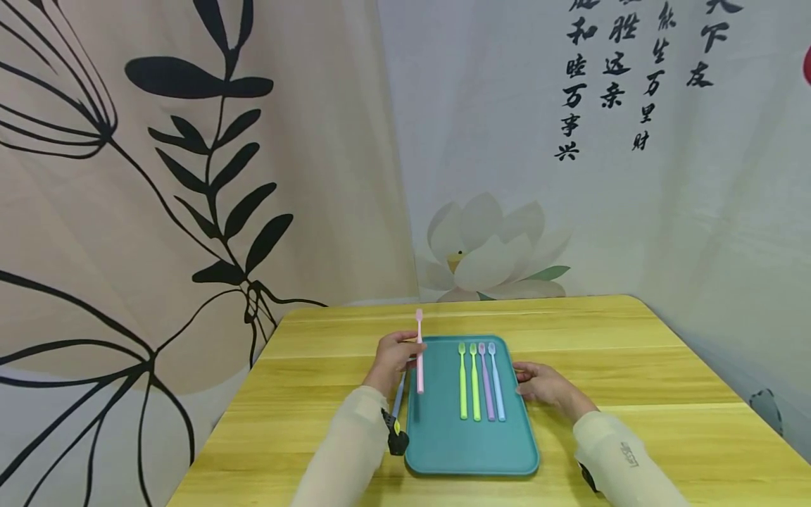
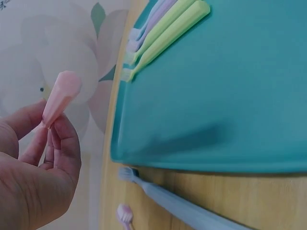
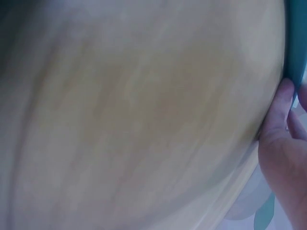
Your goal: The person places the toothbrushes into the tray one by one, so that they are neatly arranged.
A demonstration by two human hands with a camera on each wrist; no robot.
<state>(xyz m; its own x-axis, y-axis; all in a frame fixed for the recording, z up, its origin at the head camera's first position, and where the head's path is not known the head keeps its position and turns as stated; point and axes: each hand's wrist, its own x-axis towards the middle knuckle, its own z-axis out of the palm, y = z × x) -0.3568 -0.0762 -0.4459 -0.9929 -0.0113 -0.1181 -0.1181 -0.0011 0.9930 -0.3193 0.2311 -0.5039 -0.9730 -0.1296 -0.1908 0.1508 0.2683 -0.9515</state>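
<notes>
My left hand [image 1: 394, 358] pinches a pink toothbrush [image 1: 419, 366] upright between thumb and fingers, bristle end up, over the left edge of a teal tray [image 1: 469, 451]. In the left wrist view the pink handle's thick end points toward the camera. Side by side on the tray lie two green toothbrushes [image 1: 469, 387], a purple toothbrush [image 1: 486, 387] and a blue toothbrush [image 1: 497, 387]. My right hand [image 1: 548, 386] rests at the tray's right rim, thumb and fingers relaxed against it. In the right wrist view, the thumb [image 3: 279, 105] touches the rim.
On the wooden table [image 1: 304, 422], left of the tray, lies a grey-blue toothbrush [image 2: 177, 206], partly hidden by my left arm in the head view. Near it shows a pinkish toothbrush head [image 2: 124, 213]. A printed curtain [image 1: 329, 176] hangs behind the table.
</notes>
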